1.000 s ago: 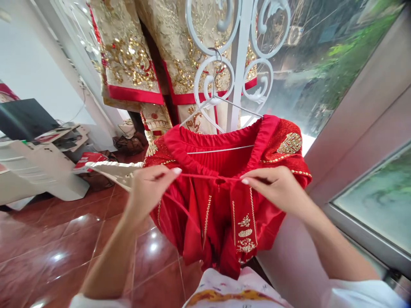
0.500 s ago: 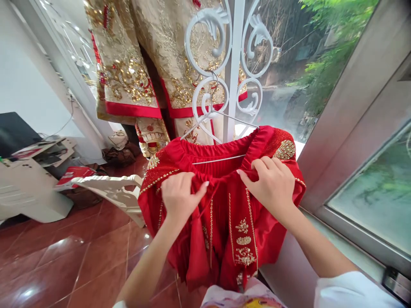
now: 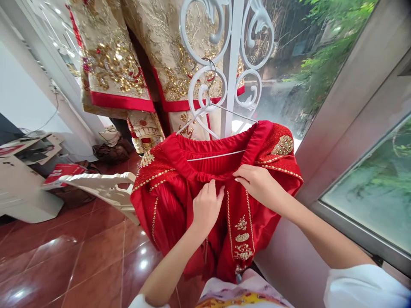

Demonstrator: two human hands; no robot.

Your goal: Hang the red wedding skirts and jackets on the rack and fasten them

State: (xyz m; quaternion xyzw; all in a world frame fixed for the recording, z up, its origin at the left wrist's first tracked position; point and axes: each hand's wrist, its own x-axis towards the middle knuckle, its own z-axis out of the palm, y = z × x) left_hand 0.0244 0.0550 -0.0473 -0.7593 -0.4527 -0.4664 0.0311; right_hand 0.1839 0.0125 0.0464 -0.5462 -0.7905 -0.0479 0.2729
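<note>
A red satin garment [image 3: 180, 171] with a gathered elastic band and gold beadwork hangs on a thin wire hanger [image 3: 229, 112]. The hanger's hook is over a white scrolled metal rack [image 3: 235, 55]. Near the middle of the band's front edge, my left hand [image 3: 205, 209] pinches the red cloth with fingers and thumb close together. My right hand [image 3: 258, 186] grips the same edge a little further right, thumb below and fingers on top. Cloth between the fingertips is mostly hidden.
Cream garments [image 3: 122, 68] with gold sequins and red hems hang behind. To the left are a white carved chair back [image 3: 105, 184], a white desk [image 3: 25, 184] and a red bag [image 3: 64, 173]. A metal-framed glass door [image 3: 369, 192] stands at right, above red floor tiles [image 3: 99, 248].
My left hand has moved right and down along the band, closer to my right hand. My right hand has shifted slightly left. The band's front edge lies smoother now.
</note>
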